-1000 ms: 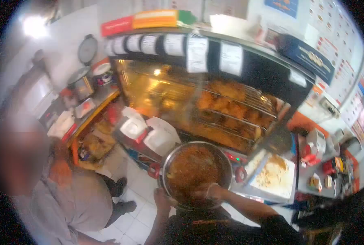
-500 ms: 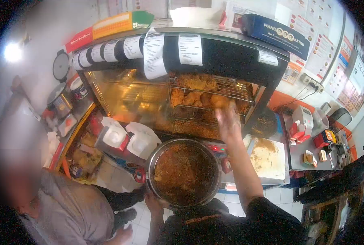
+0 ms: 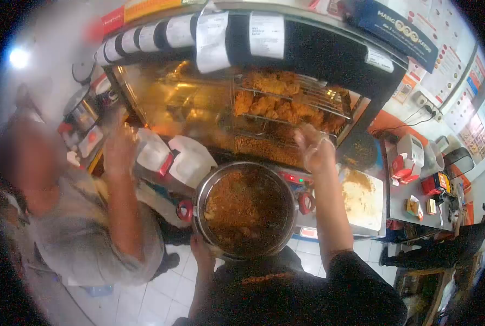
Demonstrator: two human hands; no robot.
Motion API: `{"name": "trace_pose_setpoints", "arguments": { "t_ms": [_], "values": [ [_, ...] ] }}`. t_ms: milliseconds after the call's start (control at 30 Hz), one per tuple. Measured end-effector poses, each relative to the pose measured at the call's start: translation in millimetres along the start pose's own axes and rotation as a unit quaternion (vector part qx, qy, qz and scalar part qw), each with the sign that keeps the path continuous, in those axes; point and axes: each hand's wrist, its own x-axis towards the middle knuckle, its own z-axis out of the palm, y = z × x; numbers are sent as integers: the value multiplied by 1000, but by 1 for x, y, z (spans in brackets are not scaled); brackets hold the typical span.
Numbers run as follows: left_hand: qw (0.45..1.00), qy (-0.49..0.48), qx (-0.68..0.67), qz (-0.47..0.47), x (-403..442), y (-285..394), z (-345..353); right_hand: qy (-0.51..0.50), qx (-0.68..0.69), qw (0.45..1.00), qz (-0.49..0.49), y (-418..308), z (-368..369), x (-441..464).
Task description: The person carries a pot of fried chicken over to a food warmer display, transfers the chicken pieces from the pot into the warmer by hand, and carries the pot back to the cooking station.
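Note:
A large round metal pot [image 3: 291, 231] with red handles stands at my waist, holding brown fried pieces and crumbs. My left hand [image 3: 203, 252] grips the pot's lower left side; its fingers are partly hidden under the rim. My right hand [image 3: 314, 146], in a clear plastic glove, hovers in front of the heated display cabinet [image 3: 340, 57], its fingers apart and nothing seen in them. Just beyond it, fried chicken pieces [image 3: 277, 108] lie on the wire racks [image 3: 329, 100]. Below these is another layer of fried food [image 3: 267, 149].
At left, a co-worker [image 3: 90, 233] raises a forearm beside open white boxes [image 3: 191, 163]. Right of my arm is a white tray [image 3: 364, 204] with crumbs. Farther right, a side table [image 3: 427, 214] bears boxes and containers. Paper slips [image 3: 267, 35] hang from the cabinet top.
My right hand has drawn back from the rack, where a fried piece was at its fingers. The co-worker's arm has risen towards the white boxes. The view has tilted slightly.

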Motion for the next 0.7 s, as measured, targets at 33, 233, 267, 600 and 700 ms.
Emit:
{"name": "trace_pose_setpoints", "arguments": {
  "t_ms": [33,233,267,600,700],
  "values": [
    [991,-31,78,107,4,-10,-4,-15,-26,1000,-4,-3,3,-15],
    [996,74,47,-34,-14,35,29,-241,-569,786,-13,45,-31,-85],
    [992,71,101,40,-8,16,16,-274,-687,672,-37,57,-35,-95],
    [989,79,123,21,10,-10,-5,-424,-789,411,-167,286,-214,-102],
    [997,63,-39,-29,-2,10,16,-415,-817,393,-82,259,-170,-112]
  ]
}}
